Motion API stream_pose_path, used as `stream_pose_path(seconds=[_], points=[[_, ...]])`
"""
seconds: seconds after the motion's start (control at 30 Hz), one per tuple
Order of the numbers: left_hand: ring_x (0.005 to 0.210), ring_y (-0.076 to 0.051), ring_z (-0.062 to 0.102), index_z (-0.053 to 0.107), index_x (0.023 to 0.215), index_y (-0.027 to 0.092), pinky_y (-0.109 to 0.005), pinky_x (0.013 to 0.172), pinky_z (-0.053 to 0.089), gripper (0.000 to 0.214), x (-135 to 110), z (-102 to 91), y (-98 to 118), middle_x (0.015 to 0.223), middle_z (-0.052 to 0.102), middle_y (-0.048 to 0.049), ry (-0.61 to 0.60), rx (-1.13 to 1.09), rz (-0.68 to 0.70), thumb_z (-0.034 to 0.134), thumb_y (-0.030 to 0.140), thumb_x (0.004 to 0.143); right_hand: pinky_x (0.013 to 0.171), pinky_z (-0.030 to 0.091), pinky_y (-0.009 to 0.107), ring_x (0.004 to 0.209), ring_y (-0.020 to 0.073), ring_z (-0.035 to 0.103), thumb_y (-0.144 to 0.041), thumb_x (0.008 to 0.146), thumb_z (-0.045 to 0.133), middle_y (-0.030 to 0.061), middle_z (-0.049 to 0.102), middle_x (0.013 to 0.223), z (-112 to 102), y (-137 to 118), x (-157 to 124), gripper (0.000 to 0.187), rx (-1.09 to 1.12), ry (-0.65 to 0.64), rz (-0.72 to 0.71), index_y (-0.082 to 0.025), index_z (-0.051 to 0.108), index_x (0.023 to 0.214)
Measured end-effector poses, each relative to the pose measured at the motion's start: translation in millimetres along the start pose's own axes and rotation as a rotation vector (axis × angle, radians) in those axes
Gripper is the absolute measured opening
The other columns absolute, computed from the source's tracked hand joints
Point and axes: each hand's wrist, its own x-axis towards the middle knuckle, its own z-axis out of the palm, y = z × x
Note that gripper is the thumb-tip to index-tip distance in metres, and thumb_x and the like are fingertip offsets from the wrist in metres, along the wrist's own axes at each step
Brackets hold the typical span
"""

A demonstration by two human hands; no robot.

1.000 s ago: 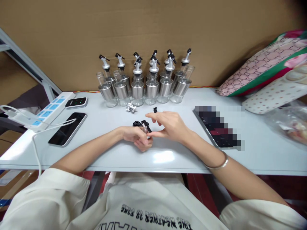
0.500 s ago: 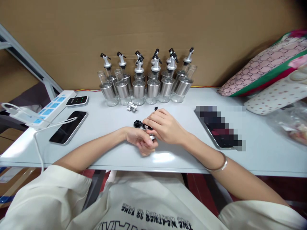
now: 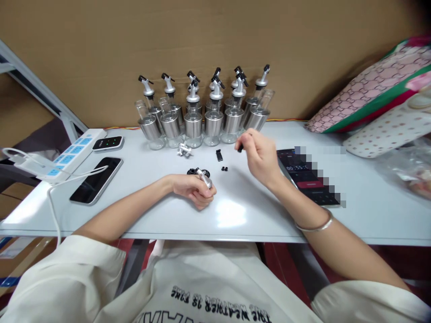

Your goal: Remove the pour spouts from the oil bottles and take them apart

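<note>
Two parts are gripped: a silver spout (image 3: pixel 205 180), best kept steady, in the left hand (image 3: pixel 195 190) over the table (image 3: pixel 262 217), and a black piece (image 3: pixel 240 148), best pinched lightly, in the right hand (image 3: pixel 261 156) near the bottles (image 3: pixel 213 123)

12 btls (image 3: pixel 193 128), 9 w/ spouts (image 3: pixel 216 95), 3 w/o. Loose: 1 held spout (image 3: pixel 205 179), 1 held blk bit (image 3: pixel 240 147), 1 blk lever (image 3: pixel 219 155), 2 blk plugs (image 3: pixel 222 168), 2 blk discs (image 3: pixel 191 171), plus silver pcs (image 3: pixel 184 150) too jumbled to count. Also 2 phones (image 3: pixel 96 181), 1 pwr strip (image 3: pixel 76 150), 1 sm gadget (image 3: pixel 107 143), 1 bracelet (image 3: pixel 323 226).
</note>
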Motion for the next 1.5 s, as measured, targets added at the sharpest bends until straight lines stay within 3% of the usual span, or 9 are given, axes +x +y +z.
stream_pose_path(seconds=[0.1, 0.2, 0.37, 0.5, 0.73, 0.87, 0.97, 1.17, 1.5], points=[[0.036, -0.006, 0.022, 0.042, 0.049, 0.018, -0.027, 0.045, 0.025, 0.039, -1, 0.2, 1, 0.043, 0.027, 0.0075, 0.001, 0.014, -0.006, 0.072, 0.033, 0.067, 0.062, 0.037, 0.027, 0.061, 0.013, 0.049, -0.031, 0.091, 0.045, 0.0001, 0.054, 0.066, -3, 9, 6, 0.027, -0.047, 0.021, 0.202, -0.018, 0.058, 0.072], [0.037, -0.005, 0.023, 0.042, 0.049, 0.017, -0.026, 0.046, 0.024, 0.039, -1, 2.2, 1, 0.043, 0.028, 0.0074, -0.002, 0.024, 0.013, 0.071, 0.034, 0.069, 0.061, 0.037, 0.025, 0.058, 0.0127, 0.05, -0.023, 0.083, 0.057, -0.0012, 0.057, 0.063, 1, 17, 5, 0.009, -0.1, -0.136, 0.31, -0.017, 0.06, 0.077], [0.038, -0.005, 0.023, 0.042, 0.05, 0.017, -0.025, 0.046, 0.024, 0.039, -1, 4.5, 0, 0.044, 0.028, 0.0079, -0.005, 0.026, 0.024, 0.071, 0.033, 0.07, 0.06, 0.035, 0.026, 0.06, 0.0154, 0.054, -0.024, 0.08, 0.062, 0.0025, 0.063, 0.067, 4, 26, 0, 0.01, -0.367, -0.376, 0.346, -0.017, 0.058, 0.074], [0.038, -0.006, 0.023, 0.042, 0.05, 0.018, -0.026, 0.045, 0.023, 0.038, -1, 4.1, 0, 0.043, 0.029, 0.0078, 0.005, 0.04, 0.024, 0.071, 0.034, 0.07, 0.06, 0.035, 0.028, 0.065, 0.02, 0.058, -0.026, 0.085, 0.055, 0.007, 0.066, 0.072, 2, 27, 0, 0.01, -0.566, -0.494, 0.383, -0.016, 0.059, 0.086], [0.039, -0.006, 0.022, 0.044, 0.052, 0.018, -0.026, 0.045, 0.022, 0.035, -1, 4.9, -2, 0.044, 0.028, 0.008, 0.023, 0.038, 0.027, 0.07, 0.032, 0.07, 0.072, 0.041, 0.032, 0.082, 0.0244, 0.063, -0.018, 0.088, 0.043, 0.016, 0.067, 0.099, 1, 35, -5, 0.024, -0.626, -0.558, 0.295, -0.013, 0.065, 0.095], [0.039, -0.007, 0.022, 0.044, 0.051, 0.018, -0.026, 0.046, 0.022, 0.036, -2, 6.6, -2, 0.042, 0.029, 0.0078, 0.033, 0.041, 0.038, 0.07, 0.034, 0.07, 0.071, 0.043, 0.033, 0.082, 0.0251, 0.064, -0.008, 0.083, 0.04, 0.0146, 0.069, 0.095, -1, 35, -4, 0.031, -0.612, -0.564, 0.293, -0.014, 0.066, 0.099], [0.039, -0.007, 0.023, 0.044, 0.052, 0.018, -0.025, 0.045, 0.023, 0.036, -2, 7.0, -2, 0.042, 0.029, 0.0078, 0.03, 0.041, 0.045, 0.071, 0.034, 0.07, 0.071, 0.043, 0.033, 0.082, 0.0268, 0.064, -0.006, 0.079, 0.041, 0.0143, 0.071, 0.088, -1, 33, -2, 0.032, -0.601, -0.613, 0.325, -0.014, 0.069, 0.092], [0.038, -0.006, 0.024, 0.044, 0.053, 0.018, -0.026, 0.045, 0.025, 0.036, -1, 7.2, -1, 0.042, 0.03, 0.008, 0.043, 0.049, 0.043, 0.072, 0.034, 0.069, 0.079, 0.044, 0.031, 0.091, 0.0267, 0.065, -0.006, 0.077, 0.041, 0.0153, 0.071, 0.099, 1, 28, -2, 0.035, -0.538, -0.668, 0.315, -0.012, 0.071, 0.092], [0.039, -0.007, 0.024, 0.044, 0.052, 0.018, -0.026, 0.049, 0.024, 0.036, -2, 7.4, -1, 0.041, 0.031, 0.008, 0.039, 0.047, 0.041, 0.072, 0.034, 0.069, 0.095, 0.042, 0.034, 0.105, 0.0247, 0.057, -0.001, 0.076, 0.035, 0.0158, 0.064, 0.109, 10, 38, -8, 0.046, -0.353, -0.707, 0.154, -0.009, 0.068, 0.107]])
